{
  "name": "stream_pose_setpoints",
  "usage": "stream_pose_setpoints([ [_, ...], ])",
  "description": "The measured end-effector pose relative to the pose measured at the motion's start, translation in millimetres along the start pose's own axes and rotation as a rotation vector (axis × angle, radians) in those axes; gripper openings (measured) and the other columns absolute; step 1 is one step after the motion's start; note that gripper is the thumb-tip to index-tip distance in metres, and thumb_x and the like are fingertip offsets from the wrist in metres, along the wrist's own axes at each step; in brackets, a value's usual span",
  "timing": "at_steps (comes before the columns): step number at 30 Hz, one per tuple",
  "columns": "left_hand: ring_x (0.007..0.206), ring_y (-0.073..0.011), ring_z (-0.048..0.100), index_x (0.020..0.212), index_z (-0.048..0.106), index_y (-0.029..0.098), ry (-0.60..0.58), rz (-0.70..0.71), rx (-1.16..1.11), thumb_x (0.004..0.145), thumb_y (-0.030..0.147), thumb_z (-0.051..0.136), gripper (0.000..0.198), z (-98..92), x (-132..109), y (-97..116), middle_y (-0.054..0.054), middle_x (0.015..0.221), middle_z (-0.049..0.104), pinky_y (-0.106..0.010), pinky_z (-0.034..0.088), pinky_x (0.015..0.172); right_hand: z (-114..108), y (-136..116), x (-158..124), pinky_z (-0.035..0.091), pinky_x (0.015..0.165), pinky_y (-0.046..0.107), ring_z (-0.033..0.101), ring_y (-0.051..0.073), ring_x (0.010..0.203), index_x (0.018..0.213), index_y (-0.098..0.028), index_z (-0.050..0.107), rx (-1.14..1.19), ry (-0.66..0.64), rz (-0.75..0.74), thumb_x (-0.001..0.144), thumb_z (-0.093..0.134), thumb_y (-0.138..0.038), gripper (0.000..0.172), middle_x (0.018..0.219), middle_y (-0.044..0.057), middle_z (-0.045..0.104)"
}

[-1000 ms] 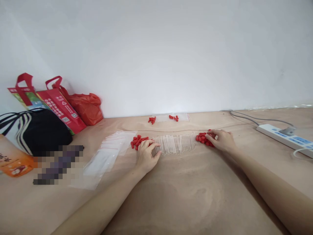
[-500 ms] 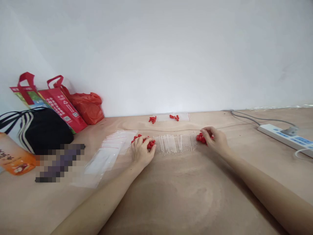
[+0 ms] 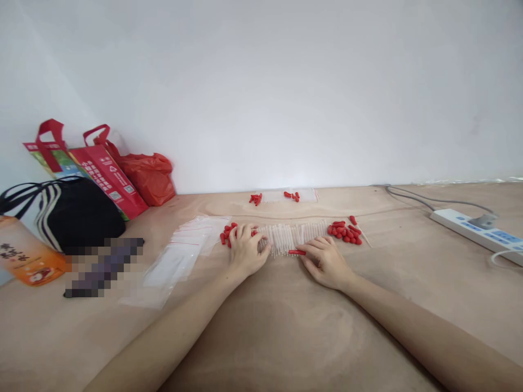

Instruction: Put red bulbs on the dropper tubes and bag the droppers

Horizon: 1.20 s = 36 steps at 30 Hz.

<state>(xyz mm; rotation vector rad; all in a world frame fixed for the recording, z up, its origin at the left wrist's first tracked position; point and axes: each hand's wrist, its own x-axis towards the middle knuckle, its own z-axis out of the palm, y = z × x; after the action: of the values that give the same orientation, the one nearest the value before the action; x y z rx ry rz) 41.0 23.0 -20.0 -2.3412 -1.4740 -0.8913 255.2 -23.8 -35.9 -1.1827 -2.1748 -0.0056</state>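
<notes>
A row of thin clear glass tubes (image 3: 286,237) lies side by side between my hands. My right hand (image 3: 327,262) is closed on a small red rubber bulb (image 3: 297,252) at the near edge of the row. At the row's left end, my left hand (image 3: 248,253) has its fingers curled down, thumb and forefinger close together by the tubes; what is between them is hidden. Behind its fingers lies a left pile of red bulbs (image 3: 224,235), partly covered. A right pile of red bulbs (image 3: 345,233) lies uncovered, beside a dropper (image 3: 353,220) with a red bulb and thin tube.
Clear zip bags (image 3: 180,256) lie overlapped at left. More red bulbs (image 3: 255,199) and a clear bag (image 3: 304,195) lie near the wall. Shopping bags (image 3: 106,174), a black drawstring bag (image 3: 90,212) and an orange pack (image 3: 32,258) stand far left. A power strip (image 3: 478,228) lies right.
My right hand has moved left and nearer me from the right pile, with a red bulb now in it. My left hand has shifted slightly right, from the left pile to the tubes.
</notes>
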Motion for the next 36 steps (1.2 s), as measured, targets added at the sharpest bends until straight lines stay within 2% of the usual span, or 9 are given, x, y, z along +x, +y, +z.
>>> stream_pose_setpoints([
  [4,0.104,-0.0309,0.041,0.073,0.063,0.02,-0.101,-0.128,0.063,0.068,0.036,0.058,0.017,6.7,19,10,-0.012,0.106,0.051,-0.054,0.022,0.091,-2,-1,0,0.029,0.074,0.034,0.051,0.018,0.078,0.094,-0.019,0.06,-0.004,-0.009,-0.02,0.074,0.049,-0.017,0.022,0.083,0.004,0.064],
  [8,0.105,-0.032,0.04,0.075,0.065,0.017,-0.201,-0.231,0.167,0.065,0.031,0.055,0.019,11.8,35,20,-0.013,0.108,0.051,-0.053,0.024,0.089,-2,-1,0,0.027,0.074,0.034,0.051,0.017,0.077,0.091,-0.02,0.061,-0.011,-0.011,-0.025,0.071,0.051,-0.016,0.022,0.081,0.003,0.063],
  [13,0.105,-0.0329,0.038,0.08,0.068,0.014,-0.313,-0.215,0.323,0.068,0.034,0.048,0.03,11.6,45,27,-0.015,0.105,0.053,-0.053,0.022,0.089,0,0,1,0.026,0.075,0.034,0.05,0.017,0.077,0.088,-0.02,0.06,0.011,-0.001,-0.005,0.07,0.052,-0.015,0.02,0.078,0.002,0.063],
  [18,0.105,-0.0345,0.038,0.086,0.068,0.013,-0.382,-0.231,0.348,0.069,0.033,0.049,0.032,12.5,49,30,-0.018,0.107,0.054,-0.055,0.021,0.088,0,1,2,0.027,0.074,0.033,0.05,0.017,0.075,0.084,-0.019,0.058,0.007,0.009,-0.004,0.069,0.051,-0.014,0.017,0.074,0.002,0.061],
  [23,0.104,-0.036,0.039,0.081,0.068,0.01,-0.372,-0.224,0.312,0.07,0.029,0.051,0.027,12.4,48,32,-0.019,0.105,0.055,-0.053,0.025,0.086,2,2,1,0.031,0.074,0.036,0.052,0.017,0.073,0.084,-0.018,0.058,0.024,0.039,0.001,0.07,0.051,-0.014,0.017,0.073,0.003,0.061],
  [27,0.101,-0.0347,0.042,0.083,0.063,0.005,-0.328,-0.175,0.243,0.078,0.024,0.045,0.027,-0.2,44,32,-0.021,0.099,0.056,-0.048,0.032,0.082,5,6,0,0.038,0.072,0.036,0.053,0.018,0.077,0.098,-0.018,0.059,0.113,0.111,-0.023,0.072,0.048,-0.012,0.029,0.08,0.006,0.06],
  [30,0.096,-0.0259,0.047,0.088,0.057,0.007,-0.309,-0.076,0.158,0.084,0.021,0.038,0.024,-11.6,33,28,-0.014,0.096,0.057,-0.037,0.037,0.081,8,8,0,0.044,0.06,0.028,0.054,0.015,0.073,0.099,-0.018,0.06,0.274,0.161,0.02,0.073,0.043,-0.008,0.032,0.087,0.007,0.058],
  [33,0.082,-0.0173,0.052,0.086,0.053,0.013,-0.299,0.056,0.031,0.086,0.018,0.038,0.016,-14.2,13,17,-0.005,0.083,0.059,-0.03,0.041,0.076,8,6,0,0.043,0.046,0.022,0.054,0.012,0.063,0.096,-0.018,0.061,0.367,0.18,0.102,0.074,0.045,-0.011,0.029,0.087,0.007,0.056],
  [36,0.076,-0.0167,0.054,0.085,0.052,0.014,-0.146,0.216,-0.226,0.086,0.016,0.038,0.014,-8.2,-8,5,-0.004,0.079,0.059,-0.03,0.043,0.071,9,2,1,0.045,0.047,0.023,0.053,0.011,0.06,0.093,-0.018,0.063,0.405,0.195,0.109,0.075,0.051,-0.018,0.021,0.084,0.007,0.056],
])
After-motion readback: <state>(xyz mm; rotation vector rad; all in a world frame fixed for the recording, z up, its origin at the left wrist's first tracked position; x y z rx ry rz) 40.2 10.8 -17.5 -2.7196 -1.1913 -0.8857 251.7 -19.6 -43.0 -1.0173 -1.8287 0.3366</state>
